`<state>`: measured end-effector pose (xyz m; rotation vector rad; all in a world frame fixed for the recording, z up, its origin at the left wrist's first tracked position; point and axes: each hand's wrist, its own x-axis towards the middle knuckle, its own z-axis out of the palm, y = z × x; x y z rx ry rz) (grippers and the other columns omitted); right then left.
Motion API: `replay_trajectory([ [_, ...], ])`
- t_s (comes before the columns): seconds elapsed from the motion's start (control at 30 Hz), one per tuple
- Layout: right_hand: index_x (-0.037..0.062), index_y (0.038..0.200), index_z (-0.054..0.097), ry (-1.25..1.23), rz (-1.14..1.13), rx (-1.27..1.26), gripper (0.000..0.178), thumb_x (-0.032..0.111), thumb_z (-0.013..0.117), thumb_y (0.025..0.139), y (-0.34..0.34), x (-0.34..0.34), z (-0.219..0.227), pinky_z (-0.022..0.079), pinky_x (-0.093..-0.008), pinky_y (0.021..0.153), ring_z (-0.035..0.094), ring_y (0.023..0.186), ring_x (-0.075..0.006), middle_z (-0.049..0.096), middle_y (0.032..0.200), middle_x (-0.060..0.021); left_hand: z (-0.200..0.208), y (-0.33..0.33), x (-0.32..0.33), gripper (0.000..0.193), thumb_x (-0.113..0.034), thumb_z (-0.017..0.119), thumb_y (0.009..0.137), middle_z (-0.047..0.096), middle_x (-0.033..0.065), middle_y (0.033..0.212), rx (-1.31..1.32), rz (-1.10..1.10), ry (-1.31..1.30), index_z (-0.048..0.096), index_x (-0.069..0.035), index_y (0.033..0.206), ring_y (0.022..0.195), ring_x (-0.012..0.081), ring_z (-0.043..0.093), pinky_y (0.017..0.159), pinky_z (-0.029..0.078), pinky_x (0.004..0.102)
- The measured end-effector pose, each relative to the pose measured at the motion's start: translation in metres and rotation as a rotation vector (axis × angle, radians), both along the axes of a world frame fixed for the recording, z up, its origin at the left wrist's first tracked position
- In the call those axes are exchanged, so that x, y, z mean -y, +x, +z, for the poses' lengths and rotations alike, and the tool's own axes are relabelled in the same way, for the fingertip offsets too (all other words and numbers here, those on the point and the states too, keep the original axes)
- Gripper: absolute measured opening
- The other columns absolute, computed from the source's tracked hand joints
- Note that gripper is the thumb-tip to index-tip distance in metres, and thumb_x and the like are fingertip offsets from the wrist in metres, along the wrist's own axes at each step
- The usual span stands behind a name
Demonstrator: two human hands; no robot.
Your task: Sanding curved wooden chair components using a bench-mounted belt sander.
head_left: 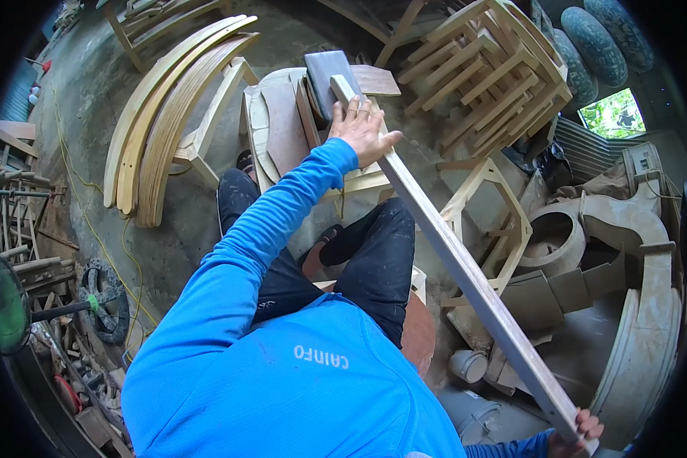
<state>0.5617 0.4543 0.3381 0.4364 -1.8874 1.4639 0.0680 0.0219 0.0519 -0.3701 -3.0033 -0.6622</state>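
Observation:
A long, straight wooden bar [466, 267] slants from the upper middle down to the lower right. My right hand [576, 433] is closed around its near end. My left hand [362, 136] lies on the bar close to its far end, fingers stretched out and thumb apart. That far end overlaps a grey, flat-faced block [324, 70], which stands by a wooden workpiece stand with curved pale pieces [282, 114] between my knees. Whether bar and block touch I cannot tell.
Curved wooden slats [164, 130] lean on a frame at the left. Stacked wooden frames [496, 72] stand far right, a hexagonal frame [504, 221] nearer. A machine with ducts [649, 252] fills the right side. A yellow cord [72, 179] crosses the floor near a wheel [104, 299].

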Motion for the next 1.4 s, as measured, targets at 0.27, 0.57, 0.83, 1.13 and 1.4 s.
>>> replay_trajectory([
  [0.27,0.0221,0.109,0.053,0.074,0.12,-0.007,0.016,0.015,0.064,0.099,-0.013,0.031,0.021,0.049,-0.0466,0.082,0.054,0.095,-0.0232,0.046,0.101,0.0001,-0.011,-0.036,0.024,0.077,-0.056,0.035,0.1,0.024,0.0227,0.166,0.003,-0.01,0.011,0.035,-0.002,0.156,0.158,0.0353,0.013,0.126,0.005,0.0577],
  [0.57,0.0115,0.107,0.052,-0.114,-0.077,0.233,0.029,0.026,0.073,0.093,-0.07,0.114,-0.116,0.052,-0.0596,0.101,0.062,0.118,-0.0459,0.063,0.128,-0.0205,-0.049,-0.152,0.084,0.079,-0.057,0.034,0.101,0.021,0.0178,0.169,-0.097,-0.013,-0.169,0.029,-0.004,0.159,0.158,0.031,0.012,0.127,0.004,0.0539],
  [0.83,0.0216,0.103,0.046,-0.403,-0.094,0.426,0.042,0.015,0.084,0.085,-0.141,0.195,-0.216,0.04,-0.0615,0.113,0.054,0.134,-0.0424,0.061,0.133,-0.0159,-0.064,-0.285,0.139,0.079,-0.059,0.039,0.1,0.017,0.0102,0.171,-0.255,0.025,-0.29,0.027,-0.012,0.162,0.159,0.026,0.011,0.127,0.009,0.0557],
  [1.13,0.0134,0.106,0.047,-0.368,-0.011,0.333,0.042,0.008,0.082,0.085,-0.215,0.243,-0.277,0.04,-0.0599,0.114,0.054,0.132,-0.0494,0.056,0.138,-0.0329,-0.036,-0.363,0.152,0.076,-0.052,0.04,0.102,0.01,0.004,0.173,-0.098,0.156,-0.391,0.018,-0.014,0.164,0.16,0.0217,0.006,0.128,0.01,0.0519],
  [1.4,0.0084,0.103,0.044,0.069,-0.24,0.482,0.052,0.029,0.086,0.083,-0.107,0.151,-0.135,0.053,-0.0559,0.102,0.065,0.117,-0.0463,0.061,0.124,-0.0373,-0.039,-0.228,0.099,0.078,-0.047,0.041,0.098,0.012,0.0131,0.172,0.008,0.1,-0.24,0.023,-0.007,0.162,0.16,0.03,0.005,0.127,0.008,0.0551],
])
